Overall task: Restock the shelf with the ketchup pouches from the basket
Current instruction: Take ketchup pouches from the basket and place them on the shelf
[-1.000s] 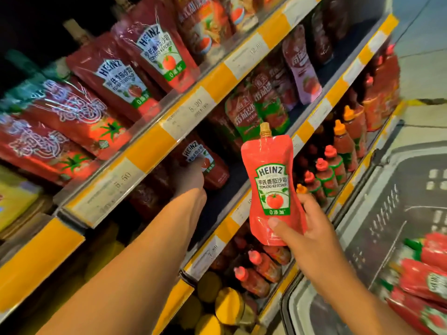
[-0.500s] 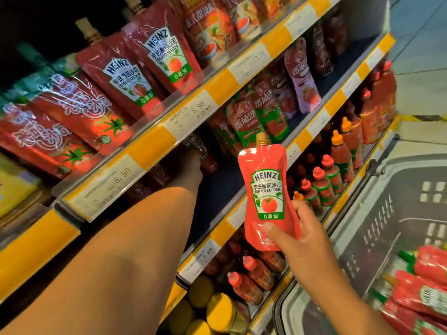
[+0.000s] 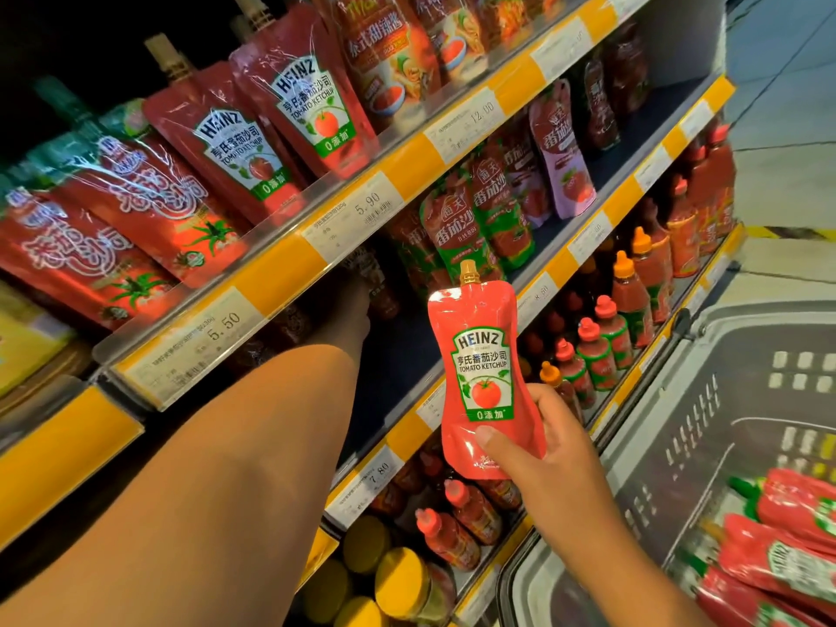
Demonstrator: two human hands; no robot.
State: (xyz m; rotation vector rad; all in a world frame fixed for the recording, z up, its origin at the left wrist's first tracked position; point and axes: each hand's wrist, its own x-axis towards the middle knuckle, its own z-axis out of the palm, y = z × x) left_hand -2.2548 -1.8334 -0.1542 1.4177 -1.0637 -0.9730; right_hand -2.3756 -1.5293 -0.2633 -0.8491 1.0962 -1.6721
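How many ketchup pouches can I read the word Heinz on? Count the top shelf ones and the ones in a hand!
Top-shelf Heinz pouches: 2
Held Heinz pouch, in the right hand: 1
Total: 3

You are standing in a shop aisle, facing tiered metal shelves (image 3: pixel 583 228) edged with yellow strips and white printed price tags (image 3: pixel 362 210), stocked in rows with red ketchup pouches (image 3: pixel 235 156) and red squeeze bottles (image 3: pixel 606 341), with a grey plastic shopping basket (image 3: pixel 705 400) beside you.
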